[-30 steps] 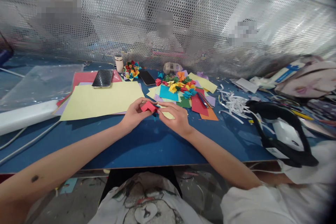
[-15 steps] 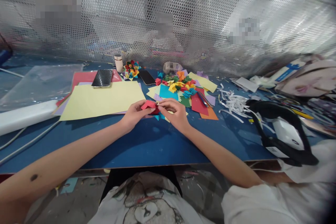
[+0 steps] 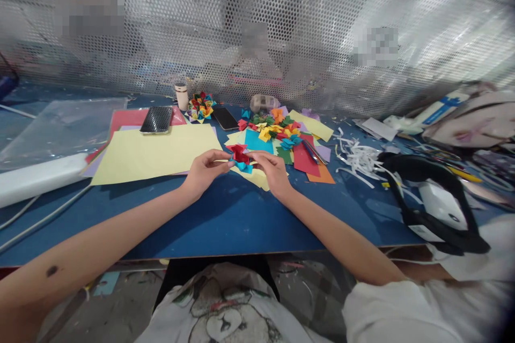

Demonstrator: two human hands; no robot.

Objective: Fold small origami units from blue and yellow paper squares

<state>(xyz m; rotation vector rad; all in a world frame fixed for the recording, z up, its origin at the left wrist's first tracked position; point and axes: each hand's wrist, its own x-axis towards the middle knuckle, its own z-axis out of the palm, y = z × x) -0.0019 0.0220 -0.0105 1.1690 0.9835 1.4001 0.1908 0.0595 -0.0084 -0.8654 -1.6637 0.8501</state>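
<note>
A folded paper piece (image 3: 240, 156), red inside with blue at its near side, is held between both my hands over the blue table. My left hand (image 3: 206, 171) pinches its left edge between thumb and fingers. On the right edge, my right hand (image 3: 271, 170) grips it with thumb and bent fingers. Pale yellow paper (image 3: 257, 178) lies just below the right fingers. Beyond the hands spreads a pile of folded paper pieces (image 3: 273, 128) in several colours, beside a blue paper square (image 3: 258, 141).
Large yellow sheets (image 3: 156, 155) lie left, with a dark phone-like slab (image 3: 156, 119) on top. Behind them stand a beaded-looking paper ball (image 3: 201, 106) and a white bottle (image 3: 182, 97). Paper strips (image 3: 358, 155) and a black headband-like frame (image 3: 434, 198) lie right. Perforated metal (image 3: 201, 21) closes the back.
The paper piece has been turned, so its red hollow and blue near side now show. Both hands have shifted slightly and moved a little apart around it.
</note>
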